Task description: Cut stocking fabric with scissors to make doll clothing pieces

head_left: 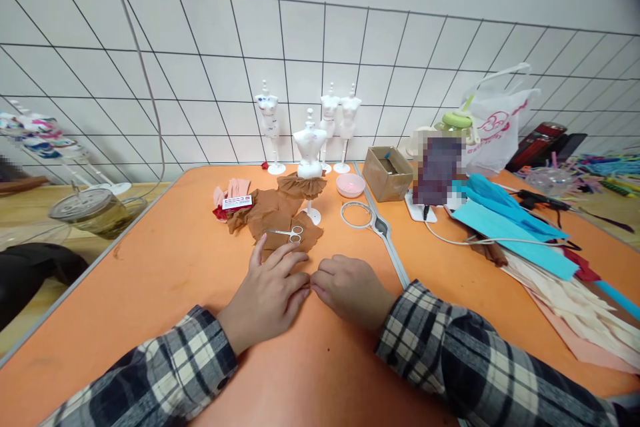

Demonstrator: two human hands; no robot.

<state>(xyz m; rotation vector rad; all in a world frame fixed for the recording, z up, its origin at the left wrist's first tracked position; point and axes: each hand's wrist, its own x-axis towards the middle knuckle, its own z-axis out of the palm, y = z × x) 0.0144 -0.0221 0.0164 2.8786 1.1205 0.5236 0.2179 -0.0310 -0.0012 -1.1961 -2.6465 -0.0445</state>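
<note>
My left hand [270, 290] is low over the orange table, its thumb and index finger pinched together and the other fingers spread. Just beside it, my right hand [353, 288] is curled, with its fingertips meeting the left ones. Whatever lies between the fingertips is too small or hidden to make out. Ahead of my left hand lies crumpled brown fabric [267, 211], with small silver scissors [295, 234] on top. A white mini dress form [310, 145] stands behind, a gathered brown skirt [301, 185] around its lower part.
More small dress forms [270, 121] stand by the tiled wall. Right of centre are a pink bowl [351, 185], a cardboard box [389, 173] and a ring-headed magnifier [383, 227]. Blue fabric [515, 230] and cream fabric strips [565, 290] cover the right side. A small labelled box [237, 203] lies left.
</note>
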